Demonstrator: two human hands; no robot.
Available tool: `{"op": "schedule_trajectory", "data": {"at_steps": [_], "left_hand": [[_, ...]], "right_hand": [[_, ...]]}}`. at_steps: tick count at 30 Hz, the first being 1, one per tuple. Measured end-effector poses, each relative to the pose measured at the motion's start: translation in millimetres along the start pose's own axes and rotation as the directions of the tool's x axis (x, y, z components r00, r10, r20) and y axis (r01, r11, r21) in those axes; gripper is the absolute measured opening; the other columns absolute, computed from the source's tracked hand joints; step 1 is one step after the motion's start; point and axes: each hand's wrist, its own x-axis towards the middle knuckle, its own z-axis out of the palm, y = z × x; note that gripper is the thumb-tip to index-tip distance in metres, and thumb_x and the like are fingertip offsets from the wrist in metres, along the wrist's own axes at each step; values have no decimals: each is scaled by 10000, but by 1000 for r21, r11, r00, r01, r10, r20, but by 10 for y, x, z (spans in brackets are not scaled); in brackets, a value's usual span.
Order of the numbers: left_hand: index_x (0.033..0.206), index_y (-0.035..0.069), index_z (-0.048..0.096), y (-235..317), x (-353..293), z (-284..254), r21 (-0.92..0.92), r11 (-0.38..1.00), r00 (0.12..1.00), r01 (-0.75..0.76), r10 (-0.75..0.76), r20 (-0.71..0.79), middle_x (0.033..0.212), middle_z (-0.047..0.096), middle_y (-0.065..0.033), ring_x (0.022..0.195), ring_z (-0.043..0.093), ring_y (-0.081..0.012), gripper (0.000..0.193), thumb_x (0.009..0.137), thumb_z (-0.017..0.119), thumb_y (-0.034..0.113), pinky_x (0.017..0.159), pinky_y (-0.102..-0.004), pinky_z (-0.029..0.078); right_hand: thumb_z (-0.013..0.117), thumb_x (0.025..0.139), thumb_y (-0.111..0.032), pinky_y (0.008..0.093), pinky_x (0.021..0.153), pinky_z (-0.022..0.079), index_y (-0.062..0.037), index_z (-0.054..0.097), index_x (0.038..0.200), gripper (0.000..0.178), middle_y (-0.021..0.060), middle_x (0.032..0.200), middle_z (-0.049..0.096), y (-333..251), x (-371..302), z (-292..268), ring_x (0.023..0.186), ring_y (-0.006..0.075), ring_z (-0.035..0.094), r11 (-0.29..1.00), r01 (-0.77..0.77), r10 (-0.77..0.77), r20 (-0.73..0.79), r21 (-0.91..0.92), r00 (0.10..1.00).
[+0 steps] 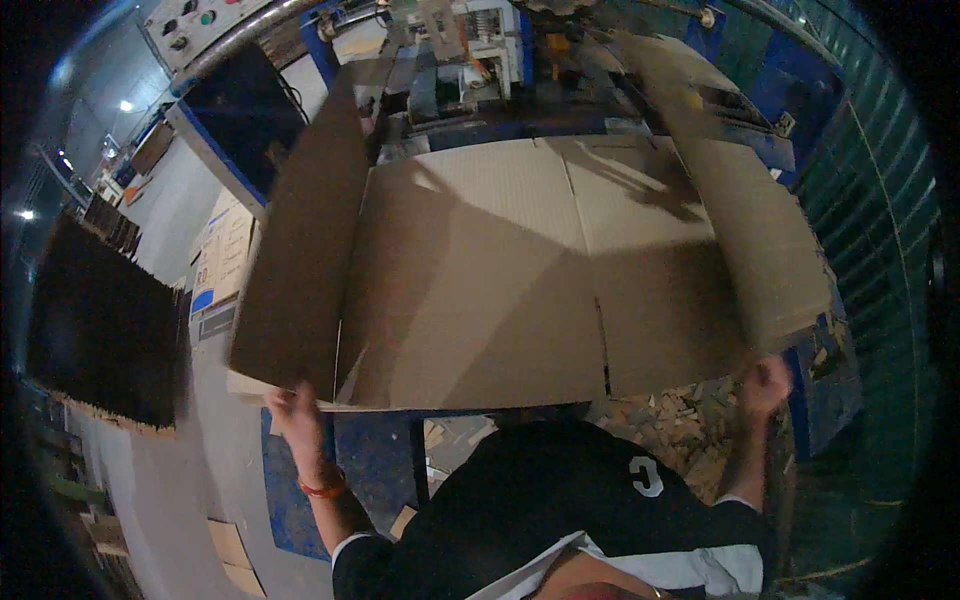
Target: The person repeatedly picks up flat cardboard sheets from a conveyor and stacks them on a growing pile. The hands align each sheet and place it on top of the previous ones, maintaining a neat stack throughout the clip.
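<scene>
A wide brown cardboard box blank [480, 270] spreads in front of me, creased into panels. Its left panel [300, 240] and right panel [765, 240] are tilted up from the middle. My left hand [292, 405] is closed on the near left corner, beside the foot of the left panel. At the near right corner, my right hand [767, 383] has its fingers curled round the edge of the board. The fingertips of both hands are partly hidden by the cardboard.
Beyond the blank stands a blue-framed machine [520, 115] with a control panel [195, 25] at upper left. A dark cardboard stack [105, 320] is at far left. Cardboard scraps [670, 425] lie below the near edge. Green corrugated sheeting [880, 230] borders the right.
</scene>
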Motion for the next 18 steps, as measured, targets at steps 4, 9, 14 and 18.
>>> {"op": "schedule_trajectory", "data": {"at_steps": [4, 9, 14, 18], "left_hand": [[1126, 85, 614, 50, -269, 416, 257, 652, 598, -714, 375, 709, 1267, 508, -143, 1198, 452, -294, 412, 754, 510, -60, 989, -383, 354], [1217, 132, 549, 130, -355, 726, 250, 457, 334, -854, 112, 936, 1332, 447, -103, 1239, 406, -294, 463, 765, 527, 35, 1047, -428, 286], [1241, 136, 527, 98, -318, 809, 243, 408, 308, -880, 101, 946, 1340, 436, -107, 1240, 400, -299, 483, 766, 529, 54, 1049, -439, 284], [1273, 132, 484, -2, -76, 976, 227, 378, 301, -898, 150, 942, 1344, 414, -129, 1241, 388, -311, 519, 761, 530, 58, 1043, -453, 284]], "right_hand": [[605, 712, 7, 450, 901, 435, -100, 657, 919, 240, 100, 1029, 644, -241, -159, 356, 1052, 271, 580, 864, 473, -497, 442, 172, 747], [638, 717, -94, 440, 1021, 307, -191, 588, 1132, 429, 27, 1255, 531, -169, -43, 472, 1212, 236, 453, 834, 516, -525, 571, 196, 631], [639, 753, -231, 458, 1052, 251, -167, 536, 1211, 474, 50, 1340, 444, -2, 117, 578, 1284, 239, 352, 849, 501, -473, 668, 170, 574], [619, 776, -370, 466, 1068, 217, -139, 509, 1242, 532, 71, 1388, 376, 161, 539, 806, 1325, 269, 266, 881, 438, -402, 773, 180, 491]]}}
